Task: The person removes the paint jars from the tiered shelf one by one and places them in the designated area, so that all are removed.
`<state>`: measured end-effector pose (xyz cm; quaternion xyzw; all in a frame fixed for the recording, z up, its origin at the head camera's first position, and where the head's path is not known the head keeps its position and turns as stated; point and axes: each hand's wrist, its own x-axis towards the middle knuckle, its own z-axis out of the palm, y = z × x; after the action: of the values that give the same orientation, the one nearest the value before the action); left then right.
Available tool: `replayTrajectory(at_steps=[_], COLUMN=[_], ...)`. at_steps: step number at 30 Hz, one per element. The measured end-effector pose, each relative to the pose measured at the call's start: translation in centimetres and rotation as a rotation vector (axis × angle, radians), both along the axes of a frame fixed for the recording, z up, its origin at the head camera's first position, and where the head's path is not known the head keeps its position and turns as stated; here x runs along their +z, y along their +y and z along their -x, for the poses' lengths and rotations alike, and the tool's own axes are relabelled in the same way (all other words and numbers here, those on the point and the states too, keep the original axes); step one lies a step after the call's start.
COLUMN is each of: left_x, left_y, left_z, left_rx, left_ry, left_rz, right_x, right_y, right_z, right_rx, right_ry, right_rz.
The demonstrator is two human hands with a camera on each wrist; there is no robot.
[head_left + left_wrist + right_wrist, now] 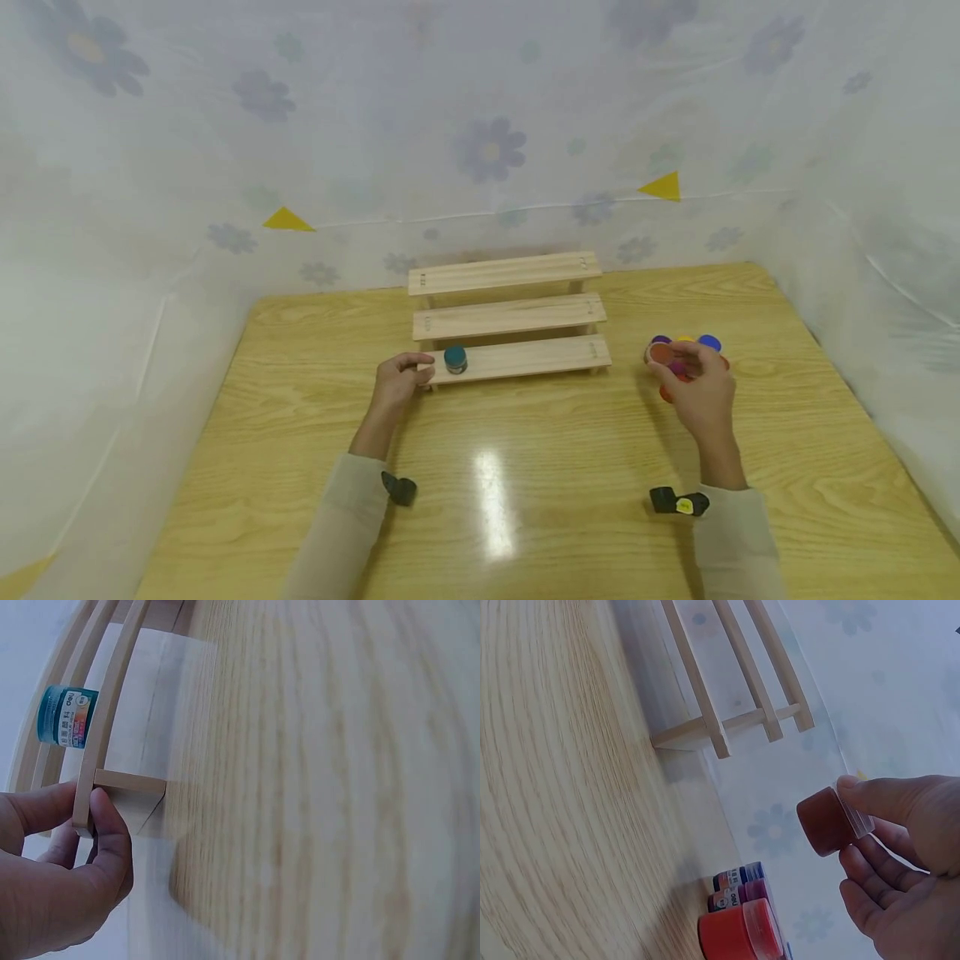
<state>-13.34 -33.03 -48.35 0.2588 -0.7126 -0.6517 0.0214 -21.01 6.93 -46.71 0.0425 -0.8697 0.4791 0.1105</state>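
Observation:
A three-step wooden rack (525,358) stands toward the back of the table. My left hand (396,382) pinches the left end of its lowest board between thumb and fingers. A teal paint jar (455,360) sits on that board, just right of this hand; its printed label (73,718) shows in the left wrist view. Over on the right, my right hand (705,396) pinches a reddish-brown paint jar (825,823) by its clear lid, raised off the table. Below it stand other jars, including a red jar (727,932) and a purple jar (739,895), partly hidden by the hand in the head view.
A blue-lidded jar (709,342) is at the back of the group on the right. The wood-grain table (570,467) extends in front of the rack. Flower-patterned white sheeting (360,150) encloses the back and sides, with yellow triangles (663,187) on it.

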Motion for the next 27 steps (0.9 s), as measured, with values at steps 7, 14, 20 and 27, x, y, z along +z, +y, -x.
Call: replayTrajectory(at_steps=[7,14,20,27], left_x=[1.2,3.4,2.8,0.5], left_y=[0.3,1.2,0.9,0.1], left_z=[-0.4,-1.3,-0.9,0.0], left_rx=[-0.019,-0.025,-0.024,-0.007], left_ry=[-0.016,-0.024,-0.035,-0.021], left_rz=[-0.008,0.008,0.005,-0.012], right_x=[-0.1,-0.3,-0.4,-0.3], right_y=[1.2,2.1,3.0,3.8], right_z=[0.0,0.2,0.2,0.1], right_rx=[-0.048,-0.078,-0.113,-0.15], right_ry=[0.033,0.093,0.006,-0.032], right_rz=[0.039,0.036,0.049,0.008])
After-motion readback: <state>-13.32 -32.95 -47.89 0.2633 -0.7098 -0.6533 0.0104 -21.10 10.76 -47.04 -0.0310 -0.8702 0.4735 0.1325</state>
